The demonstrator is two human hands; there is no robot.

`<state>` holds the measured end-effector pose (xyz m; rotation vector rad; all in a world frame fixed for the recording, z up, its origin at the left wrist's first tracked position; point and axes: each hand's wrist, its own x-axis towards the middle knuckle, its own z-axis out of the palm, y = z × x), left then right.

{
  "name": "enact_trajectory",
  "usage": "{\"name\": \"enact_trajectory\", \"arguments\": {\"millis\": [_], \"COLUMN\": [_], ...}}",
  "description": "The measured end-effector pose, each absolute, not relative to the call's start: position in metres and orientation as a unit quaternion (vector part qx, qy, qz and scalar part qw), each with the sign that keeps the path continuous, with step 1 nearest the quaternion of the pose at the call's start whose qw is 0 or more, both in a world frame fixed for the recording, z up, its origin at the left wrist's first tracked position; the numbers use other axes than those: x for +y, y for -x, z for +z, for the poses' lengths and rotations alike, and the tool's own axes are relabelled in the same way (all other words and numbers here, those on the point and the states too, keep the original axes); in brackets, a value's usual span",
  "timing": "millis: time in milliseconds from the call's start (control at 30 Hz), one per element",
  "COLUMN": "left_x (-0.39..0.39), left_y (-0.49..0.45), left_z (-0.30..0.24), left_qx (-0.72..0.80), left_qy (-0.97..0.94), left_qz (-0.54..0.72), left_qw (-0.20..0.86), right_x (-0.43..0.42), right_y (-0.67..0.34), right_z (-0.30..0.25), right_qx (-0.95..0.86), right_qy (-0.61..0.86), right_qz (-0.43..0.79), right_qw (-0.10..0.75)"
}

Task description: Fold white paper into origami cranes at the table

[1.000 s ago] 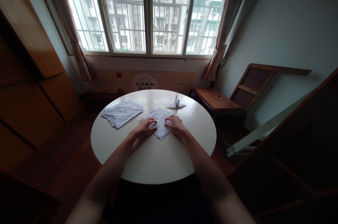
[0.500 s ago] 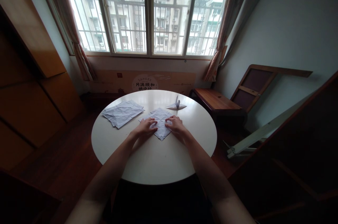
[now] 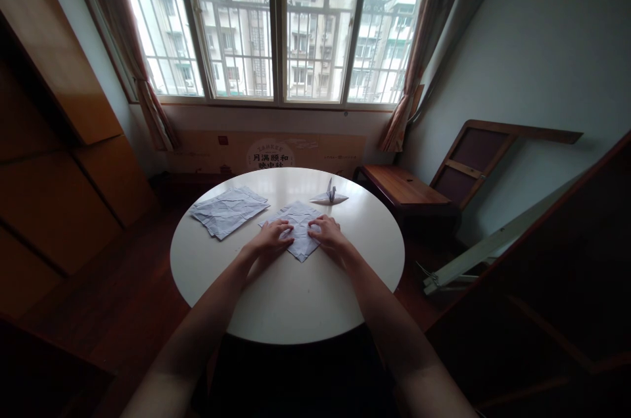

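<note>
A creased pale sheet of paper [image 3: 302,248] lies on the white round table [image 3: 296,313], turned so that one corner points toward me. My left hand [image 3: 277,234] is on its left side, fingers curled and thumb low, gripping the paper there. On the opposite side, my right hand [image 3: 326,231] holds the paper in the same way, with bent fingertips on it. Both hands partly cover the sheet's side corners. Just beyond my right hand stands a folded paper crane [image 3: 331,195] with its wings spread.
Several creased paper sheets [image 3: 229,211] lie stacked at the table's left. Behind the table are a printed cardboard panel [image 3: 315,152] and a window. A low wooden bench [image 3: 404,185] stands to the right, near a leaning wooden frame [image 3: 466,162]. Cabinets [image 3: 111,188] line the left.
</note>
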<state>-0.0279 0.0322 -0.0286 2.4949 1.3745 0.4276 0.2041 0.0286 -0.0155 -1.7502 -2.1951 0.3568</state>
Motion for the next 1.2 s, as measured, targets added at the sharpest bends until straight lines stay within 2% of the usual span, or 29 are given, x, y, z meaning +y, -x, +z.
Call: {"name": "enact_trajectory", "arguments": {"millis": [733,1000,1200], "left_x": [0.033,0.034,0.036], "left_y": [0.028,0.027,0.025], "left_z": [-0.030,-0.028,-0.034], "left_qx": [0.475,0.458,0.477], "left_qy": [-0.858,-0.866,-0.858], "left_qz": [0.150,0.156,0.168], "left_qw": [0.127,0.126,0.090], "right_x": [0.029,0.035,0.040], "right_y": [-0.204,-0.200,-0.201], "right_z": [-0.018,-0.023,-0.029], "right_qx": [-0.767,-0.757,-0.771], "right_qy": [0.606,0.583,0.550], "right_qz": [0.124,0.092,0.131], "right_qw": [0.169,0.281,0.293]}}
